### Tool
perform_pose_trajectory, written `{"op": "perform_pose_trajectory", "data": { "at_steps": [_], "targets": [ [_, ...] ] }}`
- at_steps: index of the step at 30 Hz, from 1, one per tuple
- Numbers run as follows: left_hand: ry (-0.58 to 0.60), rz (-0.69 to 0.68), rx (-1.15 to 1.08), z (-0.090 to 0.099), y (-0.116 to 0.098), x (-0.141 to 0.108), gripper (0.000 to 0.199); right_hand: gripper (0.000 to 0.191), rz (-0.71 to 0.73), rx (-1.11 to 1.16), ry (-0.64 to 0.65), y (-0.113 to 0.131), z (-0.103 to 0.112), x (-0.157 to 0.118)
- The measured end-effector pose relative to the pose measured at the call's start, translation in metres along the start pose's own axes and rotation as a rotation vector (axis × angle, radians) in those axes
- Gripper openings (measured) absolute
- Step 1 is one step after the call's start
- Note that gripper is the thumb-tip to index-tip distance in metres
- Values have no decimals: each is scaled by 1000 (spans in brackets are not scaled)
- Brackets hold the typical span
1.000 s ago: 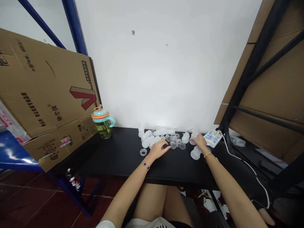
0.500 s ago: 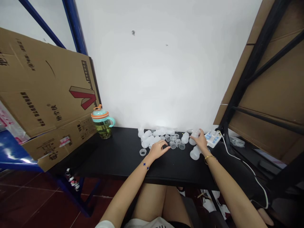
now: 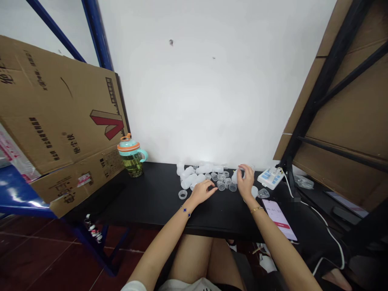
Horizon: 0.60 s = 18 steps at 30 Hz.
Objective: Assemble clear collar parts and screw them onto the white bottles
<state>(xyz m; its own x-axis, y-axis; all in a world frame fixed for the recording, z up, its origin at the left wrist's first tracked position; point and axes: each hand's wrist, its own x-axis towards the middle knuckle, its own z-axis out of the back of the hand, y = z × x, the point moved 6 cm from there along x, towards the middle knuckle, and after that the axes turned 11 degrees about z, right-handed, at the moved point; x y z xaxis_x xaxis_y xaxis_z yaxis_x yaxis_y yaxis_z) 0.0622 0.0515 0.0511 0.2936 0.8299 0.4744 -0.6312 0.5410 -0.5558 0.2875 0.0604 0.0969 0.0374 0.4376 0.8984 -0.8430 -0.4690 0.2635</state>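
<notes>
Head view: left hand (image 3: 201, 192), fingers parted, clear plastic caps (image 3: 221, 186) just beyond them; right hand (image 3: 246, 185), fingers curved beside frosted plastic bottle (image 3: 234, 177), grip cannot be told.

Plain white wall (image 3: 206, 105) behind, dark pit (image 3: 171, 42) high in it, smaller mark (image 3: 214, 58) to right. Light soft, brightest mid-wall. Black tabletop (image 3: 145, 202) along foot of wall. At left, blue frame (image 3: 98, 36), slanting brace (image 3: 57, 30), blue shelf (image 3: 21, 202) low down. Large printed carton (image 3: 60, 109) leaning there, red V-shaped mark on it. At right, black rack (image 3: 321, 87) with crossbars, brown cardboard (image 3: 348, 93) behind. Floor (image 3: 30, 254) dark red tile, pale joints. White scraps (image 3: 267, 263) under tabletop.
</notes>
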Motion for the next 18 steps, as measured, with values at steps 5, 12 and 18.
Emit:
{"op": "perform_pose_trajectory", "data": {
  "at_steps": [5, 12, 18],
  "targets": [
    [0, 13, 91, -4, 5, 1, 19, 26, 157, 99, 296, 46, -48, -32],
    [62, 36, 193, -18, 16, 2, 14, 24, 259, 101, 495, 52, -70, -58],
    [140, 30, 272, -26, 18, 1, 16, 22, 291, 117, 703, 57, -85, -77]
  ]
}}
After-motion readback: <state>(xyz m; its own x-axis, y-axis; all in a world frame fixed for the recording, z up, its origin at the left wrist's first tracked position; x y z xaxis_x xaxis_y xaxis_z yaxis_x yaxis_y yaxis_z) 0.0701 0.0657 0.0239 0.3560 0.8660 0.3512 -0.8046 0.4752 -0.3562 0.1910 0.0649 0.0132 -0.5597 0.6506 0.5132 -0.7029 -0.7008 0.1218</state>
